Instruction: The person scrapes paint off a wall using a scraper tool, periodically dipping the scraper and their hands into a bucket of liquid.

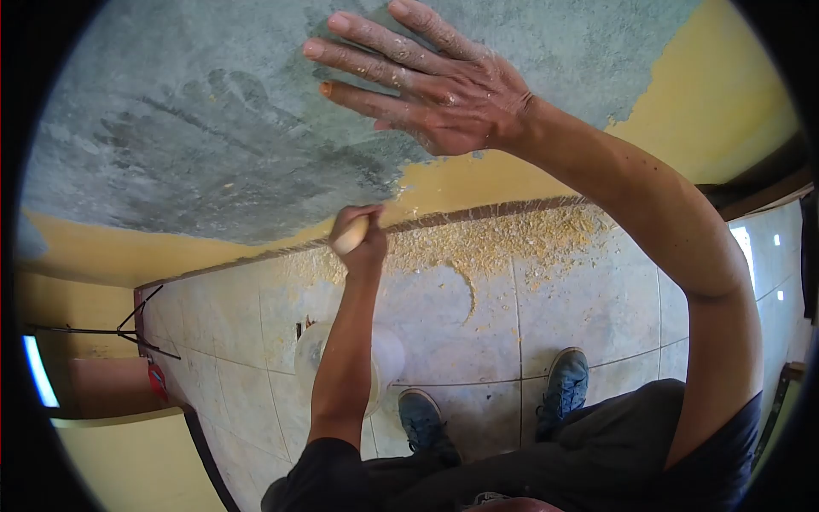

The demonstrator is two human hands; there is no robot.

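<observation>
My left hand [365, 243] is closed round the pale rounded handle of a wooden-handled scraper [351, 235], low against the wall. The scraper's blade end is mostly hidden and meets the lower edge of the yellow paint [435, 188]. Higher up, my right hand [435, 85] lies flat with fingers spread on the bare grey part of the wall [213, 145]. Whitish dust coats its fingers and back. Yellow and white paint flakes [512, 243] lie thickly on the floor along the wall's base.
Behind my left forearm stands a whitish round tub [388, 354]. My shoes [566, 380] are on the grey floor tiles [461, 341]. A black tripod-like stand [136, 331] is at the left, above a pale yellow panel [141, 456]. A dark ledge [759, 200] juts out at the right.
</observation>
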